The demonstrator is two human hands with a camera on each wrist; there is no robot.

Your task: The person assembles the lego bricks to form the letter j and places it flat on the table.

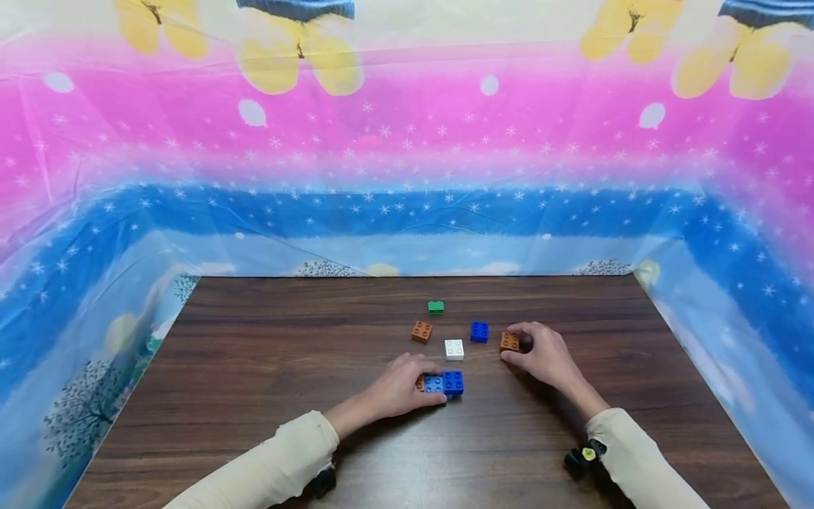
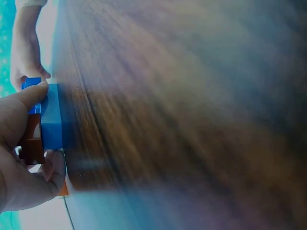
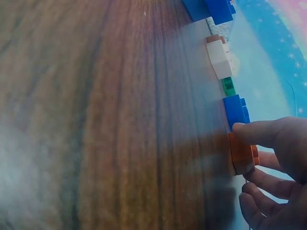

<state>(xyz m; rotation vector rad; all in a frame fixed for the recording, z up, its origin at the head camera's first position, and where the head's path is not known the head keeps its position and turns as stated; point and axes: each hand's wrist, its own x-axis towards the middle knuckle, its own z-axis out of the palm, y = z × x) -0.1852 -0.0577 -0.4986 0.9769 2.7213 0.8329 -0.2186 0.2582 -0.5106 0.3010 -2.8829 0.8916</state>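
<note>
My left hand grips a small assembly of toy building bricks, thumb on the near side and fingers on the far side. Its base is a light blue brick, with a dark blue brick on the right end and an orange brick at the left, partly hidden by the fingers. Over to the right, my right hand pinches a separate orange brick between thumb and fingers. That orange brick appears on or very close to the tabletop, studs up.
Behind the assembly lie a white brick, another orange brick, a loose blue brick and a small green brick. The dark wooden table is bordered by a patterned cloth at the back and sides.
</note>
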